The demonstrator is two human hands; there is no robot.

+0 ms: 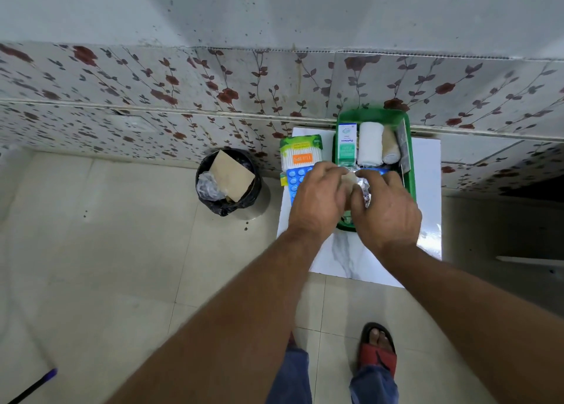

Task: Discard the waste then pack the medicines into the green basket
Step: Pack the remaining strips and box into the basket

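Note:
The green basket [410, 171] stands on a small white marble-look table [348, 257]. Inside it lie a white and green medicine box [346, 144], a white bandage roll [370, 144], a beige bandage roll [390, 147] and a silver strip at the right wall. My left hand [317, 199] and my right hand [386, 205] meet over the basket's near end, both gripping a silver foil blister strip [364, 187]. Left of the basket lie a green pack of cotton buds [300, 153] and a blue blister strip [294, 179], partly under my left hand.
A black-lined waste bin [229, 180] stands on the floor left of the table, holding a brown cardboard piece and crumpled clear plastic. A flowered wall runs behind. My sandalled foot [378, 351] is below the table. A dark stick with a purple tip [33, 385] lies at bottom left.

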